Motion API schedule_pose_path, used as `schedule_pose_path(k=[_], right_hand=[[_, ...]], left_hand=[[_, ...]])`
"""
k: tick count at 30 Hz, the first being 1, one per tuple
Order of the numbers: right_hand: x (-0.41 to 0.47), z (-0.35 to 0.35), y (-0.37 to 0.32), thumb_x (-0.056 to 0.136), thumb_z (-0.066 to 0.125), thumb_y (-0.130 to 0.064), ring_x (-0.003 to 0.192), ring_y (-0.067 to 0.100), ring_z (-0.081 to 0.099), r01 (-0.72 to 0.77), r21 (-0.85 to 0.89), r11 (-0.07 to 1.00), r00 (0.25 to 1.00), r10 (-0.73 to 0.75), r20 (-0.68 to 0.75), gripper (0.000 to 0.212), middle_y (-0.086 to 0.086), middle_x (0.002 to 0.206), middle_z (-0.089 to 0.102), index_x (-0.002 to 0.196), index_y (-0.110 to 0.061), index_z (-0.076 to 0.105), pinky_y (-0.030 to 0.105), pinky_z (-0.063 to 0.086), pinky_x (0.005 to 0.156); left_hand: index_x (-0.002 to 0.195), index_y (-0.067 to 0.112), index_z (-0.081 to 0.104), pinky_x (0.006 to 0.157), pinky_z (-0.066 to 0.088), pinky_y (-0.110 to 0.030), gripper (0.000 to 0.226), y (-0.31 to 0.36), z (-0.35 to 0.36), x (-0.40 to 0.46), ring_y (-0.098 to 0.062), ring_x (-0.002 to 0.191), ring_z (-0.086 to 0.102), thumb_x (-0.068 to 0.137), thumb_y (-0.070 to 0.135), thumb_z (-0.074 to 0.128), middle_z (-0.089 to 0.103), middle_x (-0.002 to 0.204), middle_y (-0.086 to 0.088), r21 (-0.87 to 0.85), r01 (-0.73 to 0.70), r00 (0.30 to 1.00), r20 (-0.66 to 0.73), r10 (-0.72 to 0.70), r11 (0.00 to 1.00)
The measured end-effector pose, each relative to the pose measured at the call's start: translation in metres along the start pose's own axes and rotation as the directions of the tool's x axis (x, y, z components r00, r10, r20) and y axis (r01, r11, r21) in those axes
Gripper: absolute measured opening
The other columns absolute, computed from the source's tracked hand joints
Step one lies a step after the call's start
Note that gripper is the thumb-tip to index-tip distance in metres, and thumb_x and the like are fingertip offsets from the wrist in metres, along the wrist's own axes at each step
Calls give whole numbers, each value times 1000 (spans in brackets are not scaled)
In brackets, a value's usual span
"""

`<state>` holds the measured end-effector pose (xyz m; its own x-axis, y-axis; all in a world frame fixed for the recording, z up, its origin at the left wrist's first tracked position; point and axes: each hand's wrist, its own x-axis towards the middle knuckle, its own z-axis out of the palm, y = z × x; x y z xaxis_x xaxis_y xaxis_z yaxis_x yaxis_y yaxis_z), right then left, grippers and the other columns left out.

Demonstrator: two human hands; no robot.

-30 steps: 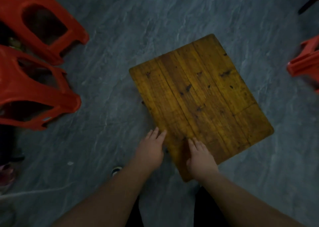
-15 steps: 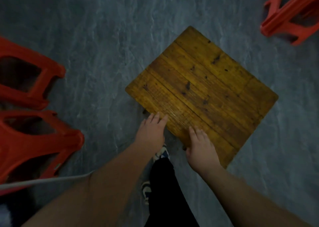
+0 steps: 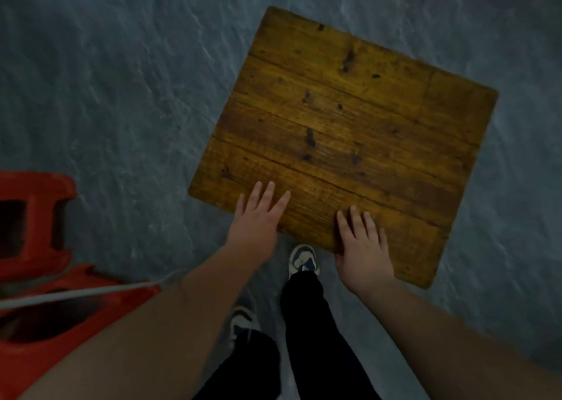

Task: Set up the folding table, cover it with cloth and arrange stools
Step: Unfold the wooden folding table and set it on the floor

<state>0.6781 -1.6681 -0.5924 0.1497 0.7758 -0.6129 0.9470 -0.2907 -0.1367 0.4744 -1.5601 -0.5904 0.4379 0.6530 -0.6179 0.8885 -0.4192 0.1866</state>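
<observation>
Grey stone floor (image 3: 106, 95), dim. Folding table (image 3: 349, 132) stands mid-frame, top bare. Both hands, left (image 3: 255, 226) and right (image 3: 362, 247), fingers spread flat on its near edge. Red stools (image 3: 39, 217) near-left, possibly stacked.

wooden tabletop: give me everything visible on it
The wooden tabletop is a rectangular slab of yellow-brown planks with dark knots, stains and visible seams between boards. Its corners are rounded. It sits turned at an angle over the grey floor, top face up; its legs are hidden. The left hand and right hand both lie flat with straight fingers on its near edge. No cloth on it.
</observation>
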Motion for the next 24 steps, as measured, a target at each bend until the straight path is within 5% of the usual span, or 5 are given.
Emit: schedule_pose_path(k=[5,11,24], right_hand=[[-1,12,-5,95,53,-42,151,30,-10,-81,31,996,997,82,-10,88,1,166,-10,156,-31,-9,59,8,120],[1,24,-13,94,54,-45,151,31,-10,-137,70,988,988,141,-65,87,2,166,-8,157,-33,-5,63,7,119],[7,39,-18,97,54,-45,150,32,-18,-201,66,977,975,206,-88,87,1,165,-16,155,-40,-11,64,2,117]], left_hand=[[151,43,-18,113,-7,-70,93,-13,0,12,-30,148,-25,96,27,56,-23,163,0,94,-79,997,2,79,992],[150,49,-16,113,-2,-72,87,-31,4,22,-32,149,-23,99,32,53,-23,164,0,138,-155,988,22,153,978],[144,50,-30,111,-4,-75,111,-32,9,25,-36,142,-36,93,-1,55,-37,158,-5,207,-201,979,19,202,957]])
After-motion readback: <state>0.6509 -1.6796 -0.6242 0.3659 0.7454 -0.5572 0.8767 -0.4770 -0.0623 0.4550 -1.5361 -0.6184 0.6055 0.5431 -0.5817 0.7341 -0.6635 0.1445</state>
